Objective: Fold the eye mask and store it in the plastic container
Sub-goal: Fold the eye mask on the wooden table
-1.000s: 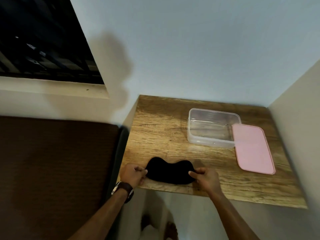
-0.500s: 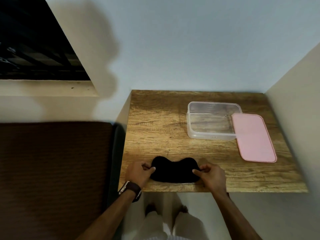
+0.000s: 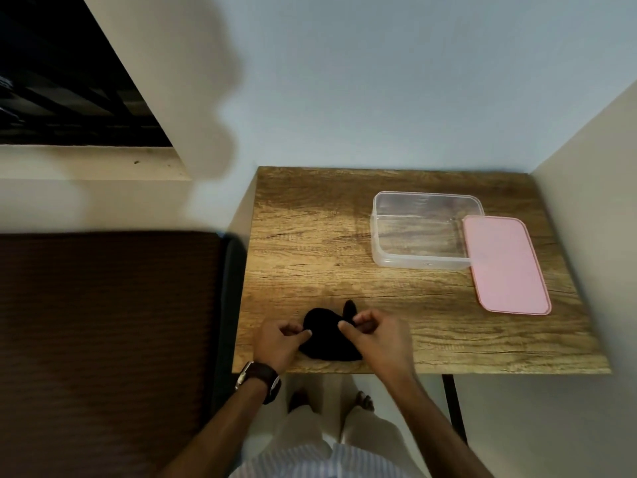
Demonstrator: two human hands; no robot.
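A black eye mask [image 3: 325, 334] lies near the front edge of the wooden table [image 3: 310, 243], bunched with its right end lifted and turned over toward the left. My left hand [image 3: 279, 343] pinches the mask's left end. My right hand [image 3: 374, 336] pinches the raised right end above the mask's middle. The clear plastic container [image 3: 422, 263] stands open and empty at the back right of the table, well apart from both hands.
A pink lid [image 3: 503, 267] lies flat beside the container on its right, overlapping its corner. Walls close the table at the back and right. A dark brown padded surface [image 3: 103, 322] borders the table on the left. A watch sits on my left wrist.
My right hand has carried the mask's right end leftward over its middle, so the mask is now half as wide. The left hand has stayed on the left end. The camera tilted down.
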